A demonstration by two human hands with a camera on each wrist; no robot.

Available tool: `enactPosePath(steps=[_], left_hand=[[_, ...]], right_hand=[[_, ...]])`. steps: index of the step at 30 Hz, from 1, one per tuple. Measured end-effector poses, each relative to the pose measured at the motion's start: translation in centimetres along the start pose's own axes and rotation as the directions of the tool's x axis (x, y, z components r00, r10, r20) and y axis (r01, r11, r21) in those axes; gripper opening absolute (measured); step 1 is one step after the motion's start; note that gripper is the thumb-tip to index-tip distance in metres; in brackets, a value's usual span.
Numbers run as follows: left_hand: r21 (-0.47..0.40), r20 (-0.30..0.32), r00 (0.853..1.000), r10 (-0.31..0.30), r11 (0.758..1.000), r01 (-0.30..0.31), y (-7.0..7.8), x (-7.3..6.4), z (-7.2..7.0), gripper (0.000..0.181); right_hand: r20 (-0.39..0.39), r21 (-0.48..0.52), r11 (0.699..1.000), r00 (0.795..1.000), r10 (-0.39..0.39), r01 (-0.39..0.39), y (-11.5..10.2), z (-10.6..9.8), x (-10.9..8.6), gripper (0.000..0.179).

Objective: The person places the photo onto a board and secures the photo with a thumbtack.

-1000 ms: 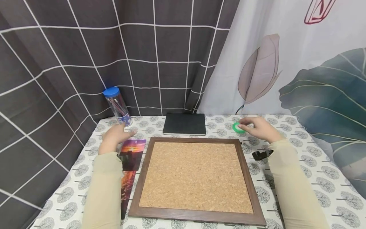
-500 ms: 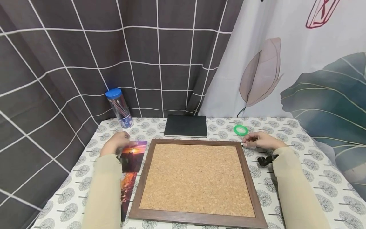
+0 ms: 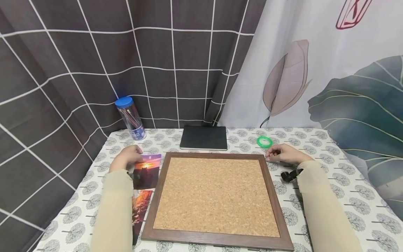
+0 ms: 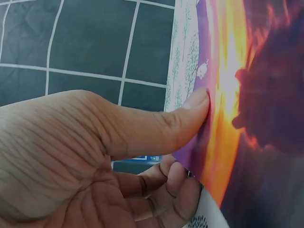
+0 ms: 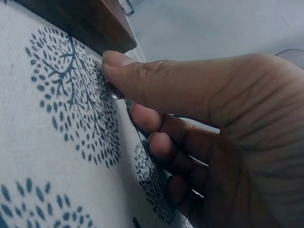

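My left hand (image 3: 127, 156) pinches the edge of a glossy sunset photo (image 3: 147, 172), thumb on the printed face and fingers behind it in the left wrist view. A second orange photo (image 3: 140, 208) lies nearer me, partly hidden by the sleeve. Between my arms lies a cork board (image 3: 217, 196) in a brown wooden frame. At its far right corner, my right hand (image 3: 284, 154) pinches at a small dark shiny round piece (image 5: 115, 90), mostly hidden under the thumb. The wooden frame corner (image 5: 116, 35) sits right beside the thumb tip.
A green tape ring (image 3: 264, 142) lies just beyond my right hand. A black notebook (image 3: 203, 137) sits behind the board. A clear tube with a blue lid (image 3: 124, 102), holding pencils, stands at the back left. A patterned cloth (image 3: 340, 189) covers the table.
My right hand has let go of the green tape ring and come nearer, to the board's corner. My left hand's fingers have closed on the sunset photo's edge.
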State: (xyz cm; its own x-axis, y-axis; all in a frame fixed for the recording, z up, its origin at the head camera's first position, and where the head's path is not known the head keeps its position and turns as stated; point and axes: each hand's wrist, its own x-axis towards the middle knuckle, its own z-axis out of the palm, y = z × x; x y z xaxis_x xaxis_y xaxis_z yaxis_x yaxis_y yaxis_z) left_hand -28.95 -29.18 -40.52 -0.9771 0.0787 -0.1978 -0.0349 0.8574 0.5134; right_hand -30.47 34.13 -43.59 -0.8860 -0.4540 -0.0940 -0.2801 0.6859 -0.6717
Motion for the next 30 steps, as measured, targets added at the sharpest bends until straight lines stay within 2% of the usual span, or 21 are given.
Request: enactPosePath(steps=[5, 8, 12, 16, 21, 25, 30], left_hand=[[-0.008, 0.000, 1.000, 0.000, 1.000, 0.000, -0.4, -0.1, -0.2, 0.020], [-0.005, -0.007, 1.000, 0.005, 1.000, -0.005, -0.4, -0.1, -0.3, 0.016], [-0.002, -0.075, 0.996, 0.039, 0.999, -0.039, -0.3, -0.1, -0.6, 0.020], [-0.004, -0.156, 0.985, 0.075, 0.997, -0.076, -0.2, 0.0, -0.9, 0.022], [-0.012, -0.228, 0.971, 0.079, 0.996, -0.084, 0.0, 0.0, -1.3, 0.028], [-0.020, -0.292, 0.952, 0.091, 0.995, -0.101, 0.4, -0.1, -1.8, 0.024], [-0.103, -0.348, 0.935, 0.071, 0.988, -0.113, 1.2, -0.7, -2.5, 0.025]], right_hand=[[-0.010, -0.016, 1.000, 1.000, -0.011, 0.011, 0.4, 0.2, 0.3, 0.013], [-0.011, -0.019, 1.000, 1.000, -0.013, 0.012, 0.4, 0.3, 0.4, 0.011], [-0.016, -0.024, 1.000, 1.000, -0.006, 0.006, 0.2, 0.2, 0.4, 0.007], [-0.050, -0.035, 0.999, 0.999, 0.007, -0.009, -0.1, 0.1, 0.4, 0.004], [-0.125, -0.066, 0.998, 0.992, 0.017, -0.025, -0.2, 0.1, 0.5, 0.004], [-0.149, -0.074, 0.997, 0.989, 0.015, -0.027, -0.2, 0.2, 0.6, 0.011], [-0.160, -0.071, 0.997, 0.987, 0.008, -0.019, -0.3, 0.2, 0.5, 0.010]])
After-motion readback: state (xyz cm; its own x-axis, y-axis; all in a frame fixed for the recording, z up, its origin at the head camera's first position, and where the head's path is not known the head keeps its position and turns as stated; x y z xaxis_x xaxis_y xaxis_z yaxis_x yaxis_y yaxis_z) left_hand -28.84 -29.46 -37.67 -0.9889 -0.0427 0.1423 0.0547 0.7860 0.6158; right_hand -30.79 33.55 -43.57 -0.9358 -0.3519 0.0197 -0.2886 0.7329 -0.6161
